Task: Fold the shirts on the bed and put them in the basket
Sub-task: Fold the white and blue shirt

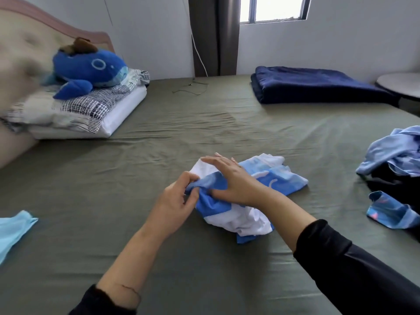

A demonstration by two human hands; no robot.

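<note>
Blue-and-white shirt (247,196) bunched mid-bed on the olive sheet (181,133), partly folded, white fabric spilling toward the near edge.

Left hand (175,201) pinching a blue fold at the shirt's left side – fingers curled round the cloth, thumb on top.

Right hand (229,178) flat over the shirt, fingers straight and lightly spread, pointing left, palm pressing the blue part down. Thumb tucked low against the fabric, touching the same fold that the left hand grips. Dark sleeves pushed up on both forearms.

Pile of unfolded clothes (395,155) at right edge of bed – light blue on top, something dark under it. Separate patterned blue piece (391,212) just in front of that pile, apart from the shirt in hand.

Light blue cloth (13,230) at left edge, well apart from the hands, cut off by the frame.

Far side: folded navy blanket (318,85) near the wall under the window (272,7). Blue whale plush (88,71) lying on stacked pillows (75,112) at the headboard (34,42). Thin cable (193,87) trailing on the sheet by the dark curtain (213,35). Round side table (400,85) partly in view at far right.

Left margin blurred, detail there unreadable.
</note>
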